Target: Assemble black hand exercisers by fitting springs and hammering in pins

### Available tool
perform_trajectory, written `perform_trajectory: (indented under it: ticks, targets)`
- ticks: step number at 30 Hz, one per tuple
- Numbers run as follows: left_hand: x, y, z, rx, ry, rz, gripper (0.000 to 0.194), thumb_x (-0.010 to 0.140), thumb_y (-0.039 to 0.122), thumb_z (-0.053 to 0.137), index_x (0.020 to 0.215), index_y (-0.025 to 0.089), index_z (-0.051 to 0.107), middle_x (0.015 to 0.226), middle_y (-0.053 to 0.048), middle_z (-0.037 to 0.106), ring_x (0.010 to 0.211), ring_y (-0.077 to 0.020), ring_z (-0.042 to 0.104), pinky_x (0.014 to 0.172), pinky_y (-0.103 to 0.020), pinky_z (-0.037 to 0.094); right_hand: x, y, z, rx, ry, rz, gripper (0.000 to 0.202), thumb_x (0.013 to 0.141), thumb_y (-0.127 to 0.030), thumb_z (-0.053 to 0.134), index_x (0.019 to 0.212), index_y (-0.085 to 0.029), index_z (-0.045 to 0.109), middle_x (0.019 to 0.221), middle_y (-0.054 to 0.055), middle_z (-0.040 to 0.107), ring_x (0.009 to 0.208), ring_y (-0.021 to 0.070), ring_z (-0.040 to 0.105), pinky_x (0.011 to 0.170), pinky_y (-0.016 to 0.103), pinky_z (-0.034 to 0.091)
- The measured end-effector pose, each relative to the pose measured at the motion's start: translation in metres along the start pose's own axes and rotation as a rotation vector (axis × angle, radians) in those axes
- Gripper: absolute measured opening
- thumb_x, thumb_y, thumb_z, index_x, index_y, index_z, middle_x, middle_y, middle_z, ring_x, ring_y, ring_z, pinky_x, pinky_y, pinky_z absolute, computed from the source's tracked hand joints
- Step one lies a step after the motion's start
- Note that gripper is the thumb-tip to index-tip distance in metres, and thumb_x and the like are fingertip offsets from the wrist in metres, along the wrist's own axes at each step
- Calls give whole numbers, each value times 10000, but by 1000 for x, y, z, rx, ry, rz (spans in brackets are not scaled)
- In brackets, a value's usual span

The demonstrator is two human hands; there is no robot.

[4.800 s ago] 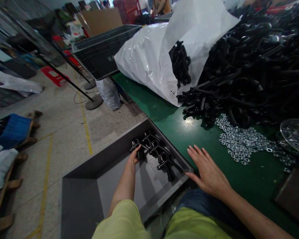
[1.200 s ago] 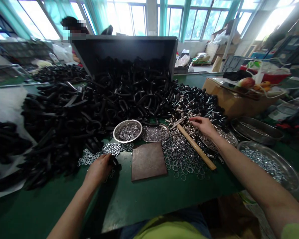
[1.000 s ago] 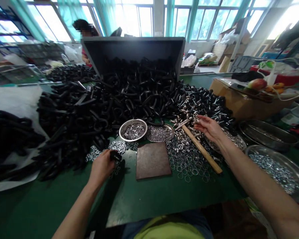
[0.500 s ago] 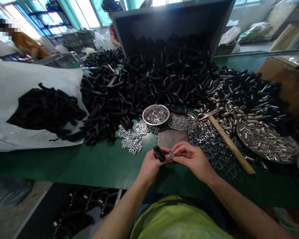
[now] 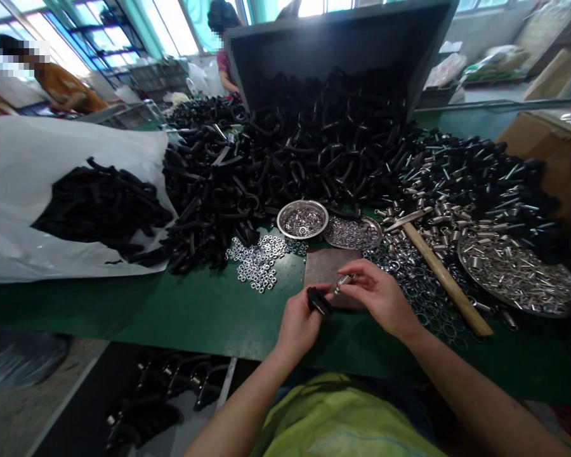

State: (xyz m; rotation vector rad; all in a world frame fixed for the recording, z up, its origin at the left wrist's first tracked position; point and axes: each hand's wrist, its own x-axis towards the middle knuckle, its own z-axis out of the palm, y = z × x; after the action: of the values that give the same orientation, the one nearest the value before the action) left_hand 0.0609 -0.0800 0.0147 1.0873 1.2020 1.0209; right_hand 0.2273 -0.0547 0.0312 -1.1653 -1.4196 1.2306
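Note:
My left hand (image 5: 301, 322) is closed around a black plastic part (image 5: 318, 301), whose end sticks up past the thumb. Between the thumb and fingers of my right hand (image 5: 378, 295) is a small metal coil spring (image 5: 343, 280), held close to that part. Whether the spring touches it I cannot tell. Both hands are over the near edge of a flat metal plate (image 5: 321, 263) on the green table (image 5: 209, 317). Left of the plate lies a spread of small nuts (image 5: 261, 263); to its right are many thin metal rings (image 5: 423, 308).
A hammer (image 5: 450, 279) lies across the rings. Behind the plate stand a steel bowl (image 5: 302, 219) and a shallow dish (image 5: 354, 233) of small metal pieces. Springs and pins fill a large tray (image 5: 518, 273) at right. Black parts (image 5: 314, 152) are heaped behind. Two people work farther back.
My right hand has drawn slightly up and right, and the spring in it now shows clearly. My left hand has tilted the black part lower. The whole view has shifted a little.

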Motion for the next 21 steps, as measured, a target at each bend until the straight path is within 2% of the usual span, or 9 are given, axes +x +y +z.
perform_trajectory:
  ticks: [2,4,6,10,14,17,21]
  targets:
    - [2,-10,8,-262,-66,-244,222,721,335,690,846,175,600,634,2,554,495,-92,452,472,-197,347,-1,-4,-1,-77,15,-101,158,758,-216,655,914,-239,656,985,25,594,878,157,610,793,298,518]
    - [3,-18,16,-509,-149,-453,279,692,329,718,814,163,531,561,55,447,425,-37,321,418,-151,249,-4,-6,0,-119,19,-150,146,778,-203,637,916,-247,656,984,26,589,883,159,608,788,298,522]
    - [5,-22,22,-636,-187,-546,310,660,289,739,794,158,492,559,70,412,426,-16,285,415,-129,217,-8,-9,2,-177,13,-183,141,794,-192,619,917,-252,654,979,29,595,887,165,606,773,302,523]
    - [7,-22,30,-643,-197,-493,295,628,218,714,757,164,454,548,80,375,436,-18,283,415,-130,213,-14,-12,7,-352,-6,-280,183,811,-134,575,923,-253,659,967,30,617,918,173,599,798,313,495]
    - [2,-18,32,-399,-206,-366,298,613,221,721,756,172,464,549,88,348,449,-31,289,417,-157,218,-16,-10,10,-416,-33,-291,235,823,-96,514,929,-247,659,975,39,620,915,170,600,813,318,481]
    - [-4,-14,31,-206,-233,-367,362,608,285,755,821,178,482,595,78,389,470,-38,323,417,-165,222,-12,-1,10,-361,-10,-223,191,815,-107,529,888,-232,654,929,31,622,890,161,597,807,313,476]
    - [-10,-13,25,-269,-393,-501,378,661,395,718,843,182,465,540,102,309,420,-24,229,401,-158,142,-16,14,-9,-243,-28,-37,166,807,-193,586,964,-210,639,873,14,646,809,144,611,747,284,482]
